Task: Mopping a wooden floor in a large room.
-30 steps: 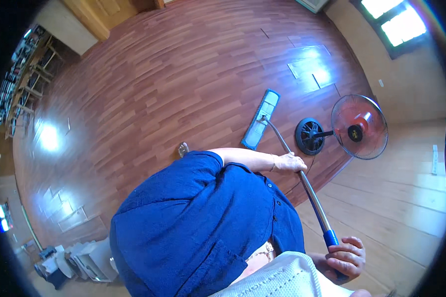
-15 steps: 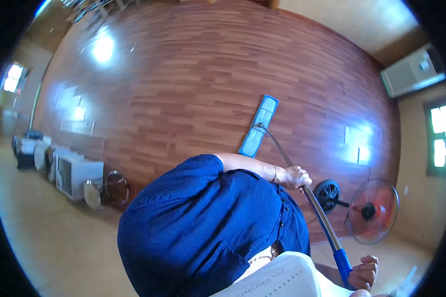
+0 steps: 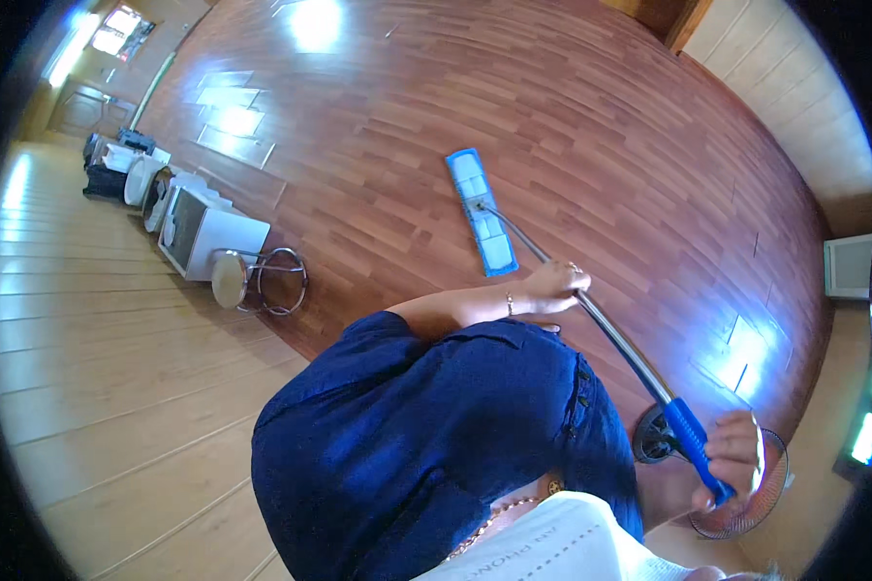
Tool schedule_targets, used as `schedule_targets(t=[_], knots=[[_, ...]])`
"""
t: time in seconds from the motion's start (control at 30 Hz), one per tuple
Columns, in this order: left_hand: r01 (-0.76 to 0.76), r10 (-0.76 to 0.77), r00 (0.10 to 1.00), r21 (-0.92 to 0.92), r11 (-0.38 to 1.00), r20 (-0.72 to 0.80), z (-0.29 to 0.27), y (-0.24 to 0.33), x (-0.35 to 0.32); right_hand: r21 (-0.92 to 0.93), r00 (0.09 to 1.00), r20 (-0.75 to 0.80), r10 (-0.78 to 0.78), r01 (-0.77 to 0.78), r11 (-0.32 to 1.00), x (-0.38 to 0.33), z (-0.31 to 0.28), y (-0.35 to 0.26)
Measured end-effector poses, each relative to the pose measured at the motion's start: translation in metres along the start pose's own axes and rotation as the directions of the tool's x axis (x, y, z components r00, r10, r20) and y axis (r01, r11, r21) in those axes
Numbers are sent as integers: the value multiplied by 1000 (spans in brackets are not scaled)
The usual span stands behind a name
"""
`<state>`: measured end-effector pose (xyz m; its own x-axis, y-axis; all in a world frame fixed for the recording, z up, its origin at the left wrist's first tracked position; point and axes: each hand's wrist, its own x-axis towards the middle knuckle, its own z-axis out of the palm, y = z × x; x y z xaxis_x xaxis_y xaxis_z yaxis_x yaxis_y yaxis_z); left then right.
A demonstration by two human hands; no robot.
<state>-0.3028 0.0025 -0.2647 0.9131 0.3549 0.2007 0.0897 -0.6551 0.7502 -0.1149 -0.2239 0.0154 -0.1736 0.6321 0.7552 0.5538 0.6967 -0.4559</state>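
A person in a dark blue shirt [image 3: 436, 416] holds a mop [image 3: 627, 349] across the front of the body with both hands. The left hand [image 3: 554, 286] is partway along the metal pole, fingers wrapped around it, with a bracelet [image 3: 510, 304] at the wrist. The right hand [image 3: 734, 455], nearer and farther right, has its fingers clamped on the blue grip [image 3: 685, 431] at the near end. The pole slants away to the left, down to the flat mop head [image 3: 470, 179], pale with a blue edge, which lies on the brown wood-look floor [image 3: 358, 194] ahead of the person. At the near right a fan [image 3: 773, 472] stands partly hidden behind the right hand and the grip. On the left, a round stool [image 3: 230, 280] with metal legs sits just beside a white cabinet-like box [image 3: 231, 237], with more objects, hard to make out, lined up beyond it. Bright light patches gleam on the floor at the far left and the right.
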Motion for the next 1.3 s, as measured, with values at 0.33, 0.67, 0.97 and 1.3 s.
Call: schedule_targets(t=[0.33, 0.67, 0.97, 1.3], knots=[[328, -253, 886, 139, 935, -388, -45, -24, -133, 417, 999, 9, 52, -51, 907, 42, 96, 36], [634, -521, 703, 93, 768, -484, -58, 3, -223, 756, 983, 180, 27, -155, 636, 109, 162, 75], [783, -668, 472, -74, 617, -576, -19, 20, -289, 844, 917, 390, 83, -392, 366, 105, 216, 67], [818, -686, 439, -59, 572, -580, 6, 27, -275, 749, 875, 482, 37, -434, 501, 91, 176, 53]])
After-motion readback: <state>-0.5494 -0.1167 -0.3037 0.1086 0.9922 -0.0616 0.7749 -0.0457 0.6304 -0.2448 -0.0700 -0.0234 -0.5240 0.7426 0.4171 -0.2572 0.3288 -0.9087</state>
